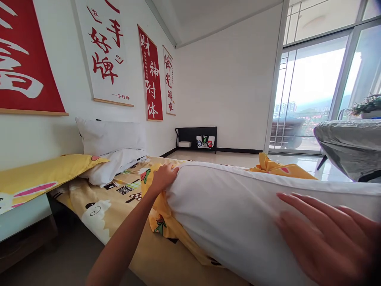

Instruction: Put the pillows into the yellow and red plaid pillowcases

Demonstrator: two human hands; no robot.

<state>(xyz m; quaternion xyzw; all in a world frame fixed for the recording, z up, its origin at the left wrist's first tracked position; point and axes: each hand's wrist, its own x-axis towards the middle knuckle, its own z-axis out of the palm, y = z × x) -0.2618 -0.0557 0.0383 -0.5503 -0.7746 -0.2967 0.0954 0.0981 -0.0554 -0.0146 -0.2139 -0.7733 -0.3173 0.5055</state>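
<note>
A plump white pillow [226, 210] lies across the bed close to me, with a bunched yellow pillowcase [166, 218] around its left end and along its underside. My left hand [165, 175] is closed at that end, its fingers curled on the yellow cloth beside the pillow's corner. Over the pillow's right part, my right hand [324, 238] is open, fingers stretched out and slightly blurred; whether the palm presses on the pillow I cannot tell. More yellow cloth [282, 167] with a pink patch shows behind the pillow's far edge.
A patterned sheet [119, 202] covers the bed. White pillows [114, 137] and a yellow rabbit-print pillow [53, 171] rest at its head, beside a small bedside table [25, 218]. A black low rack [195, 135] stands by the far wall; a grey-covered table [351, 139] is at right.
</note>
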